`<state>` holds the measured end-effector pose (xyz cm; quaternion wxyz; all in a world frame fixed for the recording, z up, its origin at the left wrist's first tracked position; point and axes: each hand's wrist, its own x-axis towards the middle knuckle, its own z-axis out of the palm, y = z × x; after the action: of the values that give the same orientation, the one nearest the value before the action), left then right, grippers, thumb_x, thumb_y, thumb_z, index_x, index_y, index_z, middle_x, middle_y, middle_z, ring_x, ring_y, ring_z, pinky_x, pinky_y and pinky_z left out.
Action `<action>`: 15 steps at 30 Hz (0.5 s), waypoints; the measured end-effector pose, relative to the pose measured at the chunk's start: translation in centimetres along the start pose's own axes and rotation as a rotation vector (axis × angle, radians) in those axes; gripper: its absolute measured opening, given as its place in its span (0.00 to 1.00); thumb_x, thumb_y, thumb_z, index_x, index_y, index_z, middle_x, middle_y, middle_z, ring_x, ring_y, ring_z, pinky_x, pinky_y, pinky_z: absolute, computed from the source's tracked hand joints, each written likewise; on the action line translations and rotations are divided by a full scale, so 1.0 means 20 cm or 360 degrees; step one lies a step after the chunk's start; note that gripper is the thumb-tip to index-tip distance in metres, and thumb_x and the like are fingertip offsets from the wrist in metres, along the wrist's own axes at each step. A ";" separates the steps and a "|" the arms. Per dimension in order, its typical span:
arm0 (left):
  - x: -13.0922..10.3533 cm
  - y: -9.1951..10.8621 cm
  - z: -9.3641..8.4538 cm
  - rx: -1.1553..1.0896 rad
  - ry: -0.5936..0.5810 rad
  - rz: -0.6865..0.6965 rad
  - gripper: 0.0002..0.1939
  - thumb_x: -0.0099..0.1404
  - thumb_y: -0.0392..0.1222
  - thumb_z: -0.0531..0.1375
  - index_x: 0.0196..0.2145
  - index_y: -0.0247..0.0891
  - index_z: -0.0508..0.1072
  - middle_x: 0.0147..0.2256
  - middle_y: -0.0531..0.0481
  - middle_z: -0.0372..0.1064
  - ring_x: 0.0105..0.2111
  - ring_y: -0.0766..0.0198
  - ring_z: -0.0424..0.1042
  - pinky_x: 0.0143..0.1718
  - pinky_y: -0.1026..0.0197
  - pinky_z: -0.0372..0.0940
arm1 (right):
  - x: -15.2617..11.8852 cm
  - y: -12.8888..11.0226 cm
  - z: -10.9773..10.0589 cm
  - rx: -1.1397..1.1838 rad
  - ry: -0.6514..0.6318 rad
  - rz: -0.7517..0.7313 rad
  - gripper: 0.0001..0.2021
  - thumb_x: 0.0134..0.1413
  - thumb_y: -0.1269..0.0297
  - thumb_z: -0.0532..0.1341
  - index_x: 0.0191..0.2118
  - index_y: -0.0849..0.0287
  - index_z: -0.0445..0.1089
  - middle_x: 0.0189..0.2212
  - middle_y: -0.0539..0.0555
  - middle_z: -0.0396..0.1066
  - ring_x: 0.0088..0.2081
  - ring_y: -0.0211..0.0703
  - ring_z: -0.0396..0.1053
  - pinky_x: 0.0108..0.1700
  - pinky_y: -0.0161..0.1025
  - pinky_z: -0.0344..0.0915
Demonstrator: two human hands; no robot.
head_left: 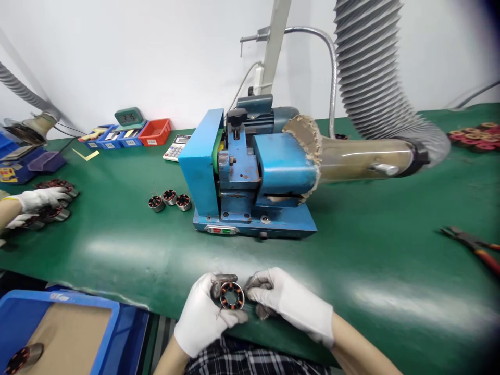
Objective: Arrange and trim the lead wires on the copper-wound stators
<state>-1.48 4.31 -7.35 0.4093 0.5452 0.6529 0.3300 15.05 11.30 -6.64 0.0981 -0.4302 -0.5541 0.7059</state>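
Observation:
Both my hands wear white gloves with grey, soiled fingertips. My left hand and my right hand together hold a small round motor stator with copper windings, at the near edge of the green bench. The left thumb and fingers wrap its left side, the right fingertips pinch its right side. Beyond them stands a blue bench machine. Three more stators sit to the left of the machine.
A ribbed exhaust hose joins the machine's clear outlet tube. A co-worker's gloved hand rests on stators at far left. Red-handled pliers lie at right. A blue bin with one stator sits below left. A calculator and small trays stand behind.

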 end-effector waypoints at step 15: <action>0.00 -0.05 0.01 0.0125 -0.0030 -0.0048 0.27 0.45 0.48 0.66 0.41 0.35 0.65 0.38 0.48 0.65 0.39 0.63 0.67 0.42 0.61 0.63 | 0.00 0.06 0.01 -0.0211 0.0257 -0.0105 0.12 0.50 0.63 0.53 0.32 0.68 0.67 0.17 0.51 0.61 0.17 0.32 0.55 0.20 0.32 0.52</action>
<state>-1.80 4.16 -8.25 0.3985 0.5541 0.6696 0.2929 15.31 10.75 -7.73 0.1370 -0.4726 -0.6037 0.6272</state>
